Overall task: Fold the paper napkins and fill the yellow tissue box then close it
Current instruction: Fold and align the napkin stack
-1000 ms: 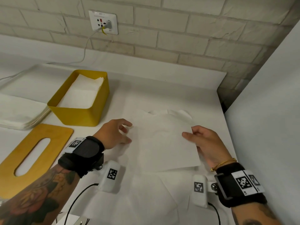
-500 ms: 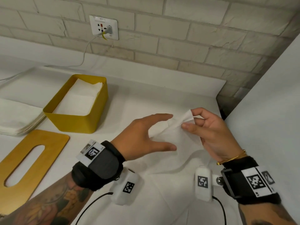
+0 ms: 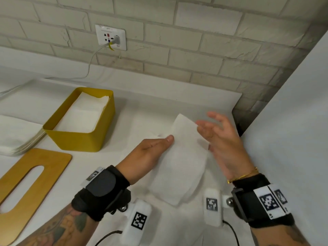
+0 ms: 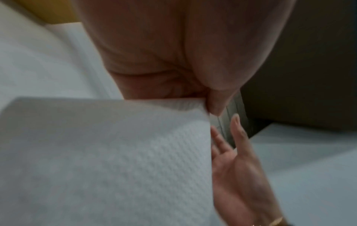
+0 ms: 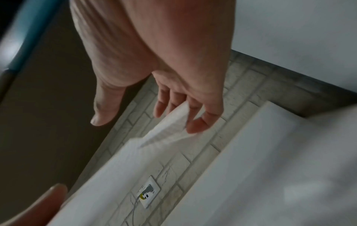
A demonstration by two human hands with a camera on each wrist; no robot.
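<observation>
- In the head view, your left hand [image 3: 150,153] grips a folded paper napkin [image 3: 181,160] above the white table [image 3: 159,110]; the thumb lies on the napkin's left edge, and the other fingers are hidden behind the sheet.
- The left wrist view confirms this grasp: the thumb tip pinches the embossed napkin [image 4: 115,160] at its upper right corner. That embossed texture is not legible in the head view.
- Your right hand [image 3: 221,139] is released, with fingers spread and straight beside the napkin's right edge.
- The right wrist view adds a detail that the head view leaves unclear: the fingertips [image 5: 197,125] of the right hand touch the napkin's top corner [image 5: 170,125] without curling round it.
- Only the head view shows the yellow tissue box [image 3: 79,137]. It stands open on the table to the left of your hands, well apart from the held napkin, and folded napkins [image 3: 85,114] lie inside it.
- The lid [image 3: 32,189], a flat board with a long slot, lies on the table in front of the box, off the box.
- A stack of unfolded napkins [image 3: 17,137] lies to the left of the box, just beside it.
- The wall socket [image 3: 111,37] with a plugged cable appears in the head view and the right wrist view, not in the left wrist view.
</observation>
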